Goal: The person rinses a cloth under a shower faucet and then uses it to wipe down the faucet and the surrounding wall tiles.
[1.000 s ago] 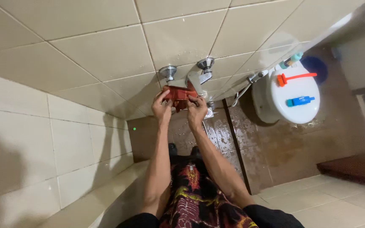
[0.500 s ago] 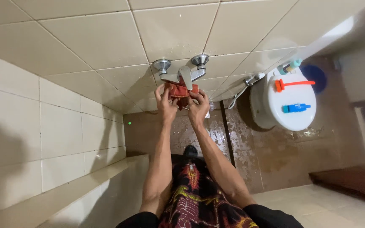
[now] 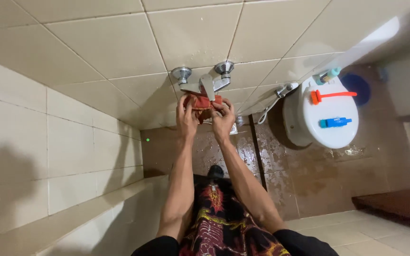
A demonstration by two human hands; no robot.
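Both hands are raised to a chrome wall-mounted mixer tap [image 3: 205, 84] set in the glossy beige wall tiles [image 3: 119, 42], and between them they hold a small crumpled red-orange cloth [image 3: 202, 103] right under the tap's spout. The left hand [image 3: 186, 118] is closed on the cloth's left edge, fingers curled up over it; the right hand [image 3: 222, 121] pinches the right edge with fingers bent and the thumb against the fabric. The cloth sits just beneath the tap body, touching or very nearly touching it. Below the hands, the wet brown floor tiles [image 3: 281, 161] glisten, with a small metal floor drain [image 3: 234, 128] partly showing behind the right hand. Well to the right stands a white toilet with a closed lid [image 3: 330, 135]; on the lid lie an orange-handled brush [image 3: 332, 95] and a small blue plastic tool [image 3: 335, 122]. A chrome spray hose [image 3: 274, 97] hangs on the wall between the tap and the toilet.
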